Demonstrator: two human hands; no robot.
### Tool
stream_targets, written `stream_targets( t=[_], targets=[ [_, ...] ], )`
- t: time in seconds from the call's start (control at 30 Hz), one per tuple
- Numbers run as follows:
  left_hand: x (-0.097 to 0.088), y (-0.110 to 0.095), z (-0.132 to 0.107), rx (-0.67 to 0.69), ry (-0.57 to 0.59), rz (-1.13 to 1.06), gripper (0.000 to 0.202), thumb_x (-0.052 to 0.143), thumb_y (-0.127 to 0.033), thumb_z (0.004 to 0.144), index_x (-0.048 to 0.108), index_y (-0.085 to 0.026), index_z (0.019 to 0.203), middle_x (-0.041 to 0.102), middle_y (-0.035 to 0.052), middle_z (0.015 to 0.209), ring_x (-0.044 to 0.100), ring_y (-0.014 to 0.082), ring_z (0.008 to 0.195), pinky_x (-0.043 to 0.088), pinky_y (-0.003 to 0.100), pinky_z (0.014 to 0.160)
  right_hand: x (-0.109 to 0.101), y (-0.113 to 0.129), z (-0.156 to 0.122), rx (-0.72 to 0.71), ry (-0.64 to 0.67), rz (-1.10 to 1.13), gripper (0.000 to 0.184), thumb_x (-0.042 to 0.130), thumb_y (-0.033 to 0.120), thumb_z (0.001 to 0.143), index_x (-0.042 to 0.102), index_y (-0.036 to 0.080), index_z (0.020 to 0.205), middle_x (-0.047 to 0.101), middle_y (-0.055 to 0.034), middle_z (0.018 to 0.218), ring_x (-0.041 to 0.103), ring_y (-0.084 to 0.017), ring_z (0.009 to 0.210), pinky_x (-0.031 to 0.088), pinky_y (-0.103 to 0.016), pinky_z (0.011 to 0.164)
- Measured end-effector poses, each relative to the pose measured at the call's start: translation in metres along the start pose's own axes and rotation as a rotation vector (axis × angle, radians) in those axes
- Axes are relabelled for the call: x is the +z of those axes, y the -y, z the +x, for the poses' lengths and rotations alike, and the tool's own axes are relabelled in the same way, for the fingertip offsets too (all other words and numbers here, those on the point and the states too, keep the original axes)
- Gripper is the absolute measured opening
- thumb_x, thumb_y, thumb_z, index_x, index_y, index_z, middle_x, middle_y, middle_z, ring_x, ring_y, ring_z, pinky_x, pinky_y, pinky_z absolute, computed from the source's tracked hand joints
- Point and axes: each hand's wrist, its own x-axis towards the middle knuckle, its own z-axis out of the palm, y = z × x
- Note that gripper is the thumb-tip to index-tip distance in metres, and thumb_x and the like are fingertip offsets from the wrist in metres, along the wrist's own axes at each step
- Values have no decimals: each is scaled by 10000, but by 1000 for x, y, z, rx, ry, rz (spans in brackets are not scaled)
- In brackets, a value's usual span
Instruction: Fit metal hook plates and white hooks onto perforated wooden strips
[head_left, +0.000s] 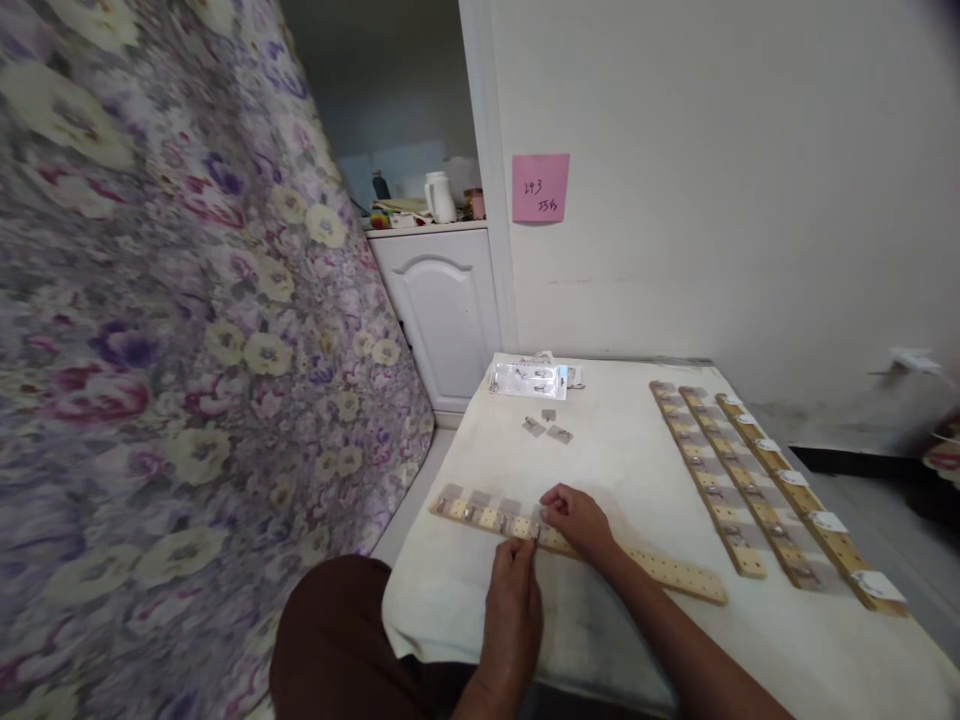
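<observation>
A long wooden strip with rows of small holes (675, 576) lies across the near part of the table. Clear square adhesive hooks (477, 502) with metal hooks sit along its left half. My left hand (514, 588) is closed at the strip's near edge, its fingertips pinching the metal part of an adhesive hook (537, 530). From the far side, my right hand (579, 518) pinches the clear pad of that same hook. The fingers partly cover the hook. Beyond the strip lie three loose adhesive hooks (559, 434) on the cloth.
Three more wooden strips (742, 480) carrying hooks lie along the table's right side. A clear plastic hook package (529, 380) rests at the back left of the cloth-covered table (607, 430). A floral curtain (225, 350) hangs at left; a wall with a pink note (541, 188) stands behind.
</observation>
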Motion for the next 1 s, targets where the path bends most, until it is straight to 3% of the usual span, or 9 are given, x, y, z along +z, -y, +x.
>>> stream_targets(
  t=[0.23,0.4,1.0],
  targets=[
    [1,1,0,12,1,21,487,372,-30,818,485,-219,1253,493,91,1126,485,200,1087,439,410,960,-1,2,-2,-13,2,-15,170,572,336,743,638,229,858,686,15,781,617,-138,731,402,-233,643],
    [-1,0,1,-1,27,18,482,344,-24,828,475,-213,1253,483,94,1135,473,194,1100,421,407,980,0,4,-4,-18,5,-42,237,662,399,680,642,233,849,681,18,773,607,-143,726,391,-238,646],
    [-1,-2,1,-33,3,-24,479,396,-37,805,523,-221,1229,525,84,1099,502,196,1055,443,383,944,4,-2,5,21,80,-19,311,728,341,605,640,219,877,678,17,785,603,-140,713,387,-233,624]
  ],
)
